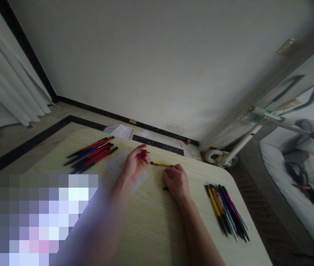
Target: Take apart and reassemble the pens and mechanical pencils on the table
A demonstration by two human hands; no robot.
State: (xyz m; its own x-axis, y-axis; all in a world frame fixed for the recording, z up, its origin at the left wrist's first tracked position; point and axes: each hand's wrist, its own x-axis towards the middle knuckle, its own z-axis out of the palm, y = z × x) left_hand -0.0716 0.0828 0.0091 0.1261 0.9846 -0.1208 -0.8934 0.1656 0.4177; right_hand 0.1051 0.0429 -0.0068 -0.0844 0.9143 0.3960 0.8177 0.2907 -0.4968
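Note:
My left hand is raised over a sheet of paper, fingers curled around a small red pen part with a thin dark tip sticking out. My right hand rests low at the table, its fingers pinched together. A dark end shows beneath that hand, but what it belongs to is hidden. Between the hands is a yellow pen barrel with a black end; its right end meets my right knuckles, and I cannot tell whether they touch.
Red and blue pens lie bunched on the table's left. To the right, several yellow, white, blue and red pens lie together on the pale wooden table. Papers sit beyond the far edge. A white metal frame stands at right.

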